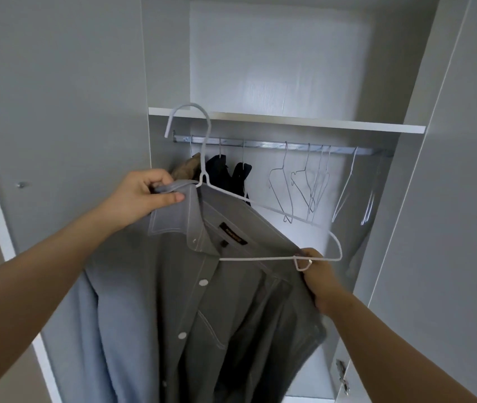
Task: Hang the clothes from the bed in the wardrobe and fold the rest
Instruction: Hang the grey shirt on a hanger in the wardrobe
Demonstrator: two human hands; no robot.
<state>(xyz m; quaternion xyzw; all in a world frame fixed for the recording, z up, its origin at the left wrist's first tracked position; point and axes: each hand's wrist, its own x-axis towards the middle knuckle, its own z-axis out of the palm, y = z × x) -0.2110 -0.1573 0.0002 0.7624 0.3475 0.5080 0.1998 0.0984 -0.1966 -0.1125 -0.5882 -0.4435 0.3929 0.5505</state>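
The grey button-up shirt is held up in front of the open wardrobe, partly threaded onto a white wire hanger. The left hand has its fingers curled and its thumb pressed flat, pinching the collar just beside the hanger's neck. The right hand is closed round the shirt's shoulder together with the hanger's outer corner, a loop of wire showing over its fingers.

The hanger is tilted: its long axis runs from the upper left, by the collar, down to the lower right. Its hook stands upward in front of the shelf edge, with the tip curling over to the left. The shirt hangs below, placket and white buttons running downward and the neck label facing the camera.

Behind, the metal rail runs under the shelf. It carries a brown garment and dark garments at its left end, then empty wire hangers further right.
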